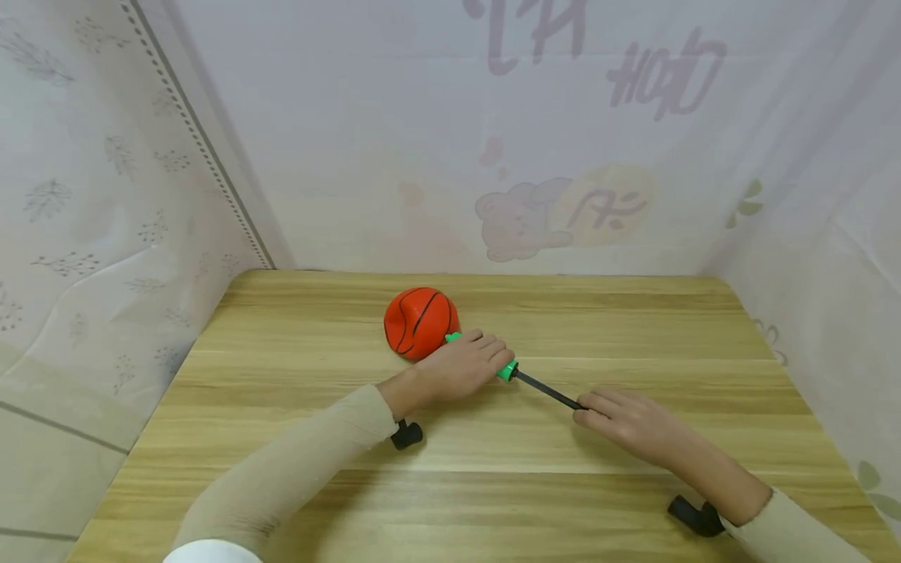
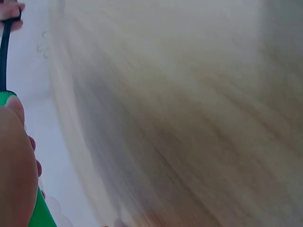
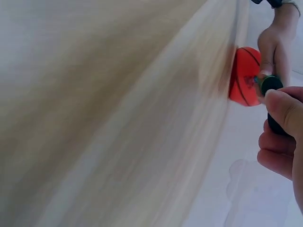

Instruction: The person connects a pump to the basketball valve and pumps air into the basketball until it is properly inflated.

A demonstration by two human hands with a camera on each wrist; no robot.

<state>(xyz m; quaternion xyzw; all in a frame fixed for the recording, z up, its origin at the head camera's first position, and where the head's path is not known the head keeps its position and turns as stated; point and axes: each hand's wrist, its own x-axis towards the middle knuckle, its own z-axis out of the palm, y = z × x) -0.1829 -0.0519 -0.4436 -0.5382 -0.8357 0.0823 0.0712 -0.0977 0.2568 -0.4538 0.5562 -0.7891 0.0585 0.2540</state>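
A red toy basketball (image 1: 417,322) with black lines sits on the wooden table, its left side dented in. Against its right side is the tip of a green hand pump (image 1: 507,371). My left hand (image 1: 461,366) grips the pump's barrel (image 2: 43,213), covering most of it in the head view. From the barrel a black rod (image 1: 547,389) extends out toward the right. My right hand (image 1: 633,422) holds the black handle (image 3: 276,125) at the rod's end. The right wrist view shows the ball (image 3: 245,78) beyond the pump; whether a needle sits in it is hidden.
The wooden table (image 1: 549,500) has its back edge against a pale printed curtain (image 1: 380,156). More curtain hangs at the left (image 1: 91,234) and right. Black wrist-worn devices (image 1: 407,434) stick out beneath both forearms.
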